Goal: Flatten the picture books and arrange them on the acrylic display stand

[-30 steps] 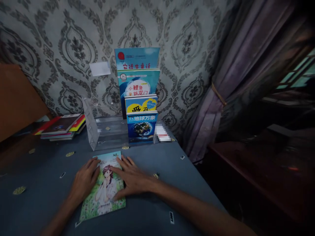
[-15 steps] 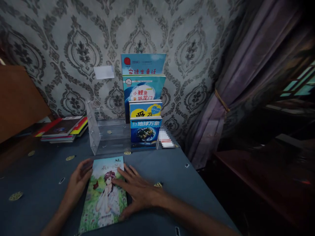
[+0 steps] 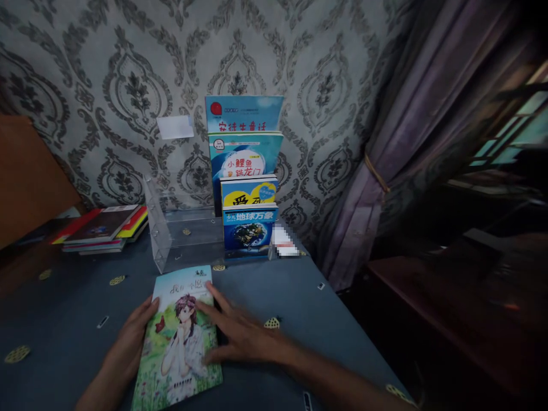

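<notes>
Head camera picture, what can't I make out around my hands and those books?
In the head view:
Left hand: most fingertips hidden by the green illustrated paperback book.
Right forearm: cut off by the bottom edge.
Tall blue book at the back: most lower cover hidden by the teal book.
White flat item with red stripe: pixelated.

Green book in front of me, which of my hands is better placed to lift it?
Probably your left hand: its thumb is at the left edge of the book, the other fingers mostly hidden, perhaps underneath. Your right hand is spread over the right side, better suited to steadying.
</notes>
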{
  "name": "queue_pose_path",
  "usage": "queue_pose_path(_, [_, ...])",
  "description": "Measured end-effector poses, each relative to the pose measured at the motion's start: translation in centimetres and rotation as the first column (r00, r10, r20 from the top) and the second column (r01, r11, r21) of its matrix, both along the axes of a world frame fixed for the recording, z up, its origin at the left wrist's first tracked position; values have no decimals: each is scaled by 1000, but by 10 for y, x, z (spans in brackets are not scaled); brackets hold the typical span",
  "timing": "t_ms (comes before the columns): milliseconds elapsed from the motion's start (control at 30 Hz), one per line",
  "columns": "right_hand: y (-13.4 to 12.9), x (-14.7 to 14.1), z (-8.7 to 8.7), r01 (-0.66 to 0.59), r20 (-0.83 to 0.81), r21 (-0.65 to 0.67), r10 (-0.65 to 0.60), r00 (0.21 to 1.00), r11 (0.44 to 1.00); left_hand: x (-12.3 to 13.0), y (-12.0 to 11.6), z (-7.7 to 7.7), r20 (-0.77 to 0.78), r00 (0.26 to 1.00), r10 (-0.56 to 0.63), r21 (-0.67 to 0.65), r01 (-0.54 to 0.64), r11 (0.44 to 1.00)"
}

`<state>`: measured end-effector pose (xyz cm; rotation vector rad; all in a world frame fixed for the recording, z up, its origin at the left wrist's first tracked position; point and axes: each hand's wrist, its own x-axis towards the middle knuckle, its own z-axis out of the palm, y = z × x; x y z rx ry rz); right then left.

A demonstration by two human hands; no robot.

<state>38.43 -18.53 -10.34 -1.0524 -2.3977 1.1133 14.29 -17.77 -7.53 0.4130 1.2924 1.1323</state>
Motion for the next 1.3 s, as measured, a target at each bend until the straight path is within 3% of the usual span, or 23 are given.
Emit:
queue_pose_path(100, [-4, -4, 1, 145, -102, -23, -146, 984, 989, 0, -1, 5, 1, 1000, 24, 25, -24, 999])
queue_pose_path(233, [-5, -8, -3, 308, -269, -116, -329, 905, 944, 4, -3, 8, -70, 997, 21, 67, -17, 998])
queue_pose_path(433, [-2, -11, -14, 140, -541, -333, -311, 781, 932, 16, -10, 17, -265, 956, 126, 90, -106, 990])
queue_pose_path(567, [-1, -11, -18, 66, -632, -436, -358, 687, 897, 25, -10, 25, -309, 921, 238, 102, -216, 971])
queue_pose_path(633, [-2, -9, -17, 67, -658, -432, -366, 658, 899, 28, -9, 25, -241, 944, 226, 128, -201, 971])
queue_pose_path(800, [-9, -2, -11, 120, -675, -391, -373, 636, 912, 30, -7, 13, -124, 991, 48, 225, -18, 974])
queue_pose_path(1067, [-16, 3, -5, 163, -713, -384, -404, 573, 909, 43, -11, 13, -198, 980, 22, 285, 36, 958])
queue_pose_path(1300, [-23, 16, 8, 313, -697, -234, -383, 606, 920, 55, -8, 18, -329, 943, 45, 396, 95, 913])
